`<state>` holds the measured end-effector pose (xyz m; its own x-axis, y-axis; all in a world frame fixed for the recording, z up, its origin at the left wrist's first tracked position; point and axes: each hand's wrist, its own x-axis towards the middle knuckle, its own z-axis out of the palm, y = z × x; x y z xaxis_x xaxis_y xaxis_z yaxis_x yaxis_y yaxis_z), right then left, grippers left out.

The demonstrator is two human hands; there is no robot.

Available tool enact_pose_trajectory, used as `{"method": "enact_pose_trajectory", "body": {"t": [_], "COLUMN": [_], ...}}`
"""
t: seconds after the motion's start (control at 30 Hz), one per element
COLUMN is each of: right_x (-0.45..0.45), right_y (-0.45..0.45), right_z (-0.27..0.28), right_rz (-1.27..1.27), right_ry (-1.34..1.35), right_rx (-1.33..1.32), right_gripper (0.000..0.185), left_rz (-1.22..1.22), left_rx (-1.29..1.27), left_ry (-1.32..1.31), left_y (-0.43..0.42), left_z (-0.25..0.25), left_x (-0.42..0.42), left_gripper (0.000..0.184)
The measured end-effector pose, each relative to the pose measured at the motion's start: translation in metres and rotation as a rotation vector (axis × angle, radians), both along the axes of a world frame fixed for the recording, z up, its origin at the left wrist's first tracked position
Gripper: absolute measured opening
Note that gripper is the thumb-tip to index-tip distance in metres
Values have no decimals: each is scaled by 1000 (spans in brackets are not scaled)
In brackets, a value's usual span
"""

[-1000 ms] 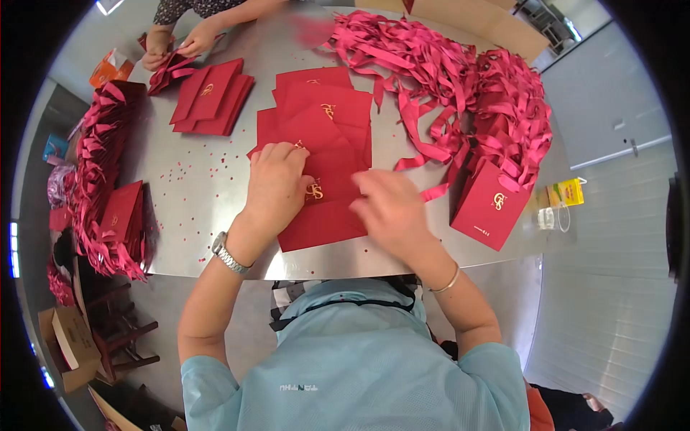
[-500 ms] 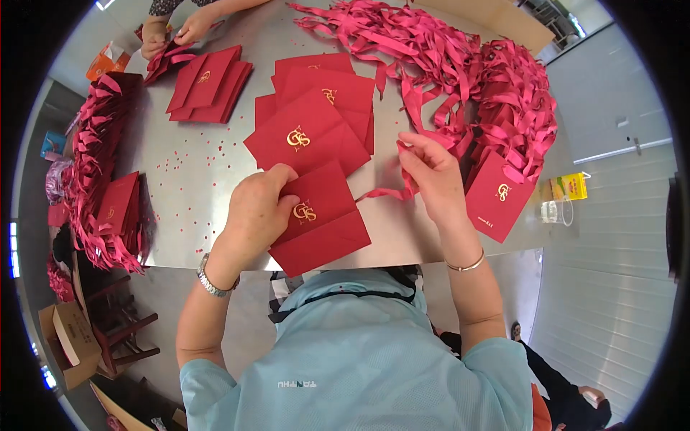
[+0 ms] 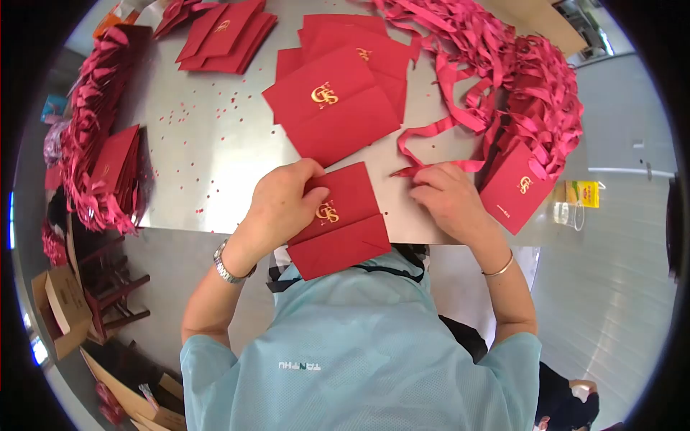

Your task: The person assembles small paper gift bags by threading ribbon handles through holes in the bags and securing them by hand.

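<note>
My left hand [image 3: 286, 197], with a watch on its wrist, pinches the upper left edge of a folded red bag [image 3: 345, 215] with a gold logo. The bag's lower part hangs over the table's front edge. To its right, my right hand [image 3: 449, 197] has its fingers closed on the end of a pink ribbon [image 3: 431, 133], which curves back across the table. Beyond the left hand lies a fanned stack of red bags [image 3: 341, 100]. A heap of pink ribbons [image 3: 460, 36] fills the back right.
Ribboned bags stand in a row [image 3: 90, 136] along the left. More red bags [image 3: 226, 32] lie at the back left. On the right are a standing bag [image 3: 519, 188], a clear cup [image 3: 569, 214] and a yellow packet [image 3: 583, 192]. Red bits dot the table [image 3: 208, 129].
The bag in my left hand has come off the stack toward the table's front edge. My right hand has taken hold of a ribbon and come down closer to the table's edge.
</note>
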<state>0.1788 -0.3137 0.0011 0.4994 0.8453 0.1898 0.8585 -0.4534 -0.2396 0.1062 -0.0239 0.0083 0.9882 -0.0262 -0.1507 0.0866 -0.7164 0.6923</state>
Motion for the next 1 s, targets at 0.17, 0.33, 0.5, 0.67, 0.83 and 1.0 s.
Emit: {"method": "enact_pose_trajectory", "body": {"t": [0.17,0.33,0.5,0.67,0.83,1.0], "right_x": [2,-29,-63,-71,-70,-66], "right_y": [18,52,93,106,105,112], "right_z": [5,11,-11,-23,-17,-16], "right_rz": [-32,-98,-181,-286,-309,-258], "right_ry": [-105,204,341,411,478,330], "right_rx": [186,484,451,523,464,447], "right_gripper": [12,10,12,15,12,11], "left_rz": [-15,-148,-110,-27,23,23], "left_rx": [-40,55,-153,-355,-475,-467], "left_ry": [98,-15,10,239,266,297], "left_y": [-3,-5,2,10,12,10], "left_z": [14,14,-2,-10,-12,-9], "left_x": [-3,-16,-19,-15,-16,-14], "left_gripper": [14,14,20,20,21,17]}}
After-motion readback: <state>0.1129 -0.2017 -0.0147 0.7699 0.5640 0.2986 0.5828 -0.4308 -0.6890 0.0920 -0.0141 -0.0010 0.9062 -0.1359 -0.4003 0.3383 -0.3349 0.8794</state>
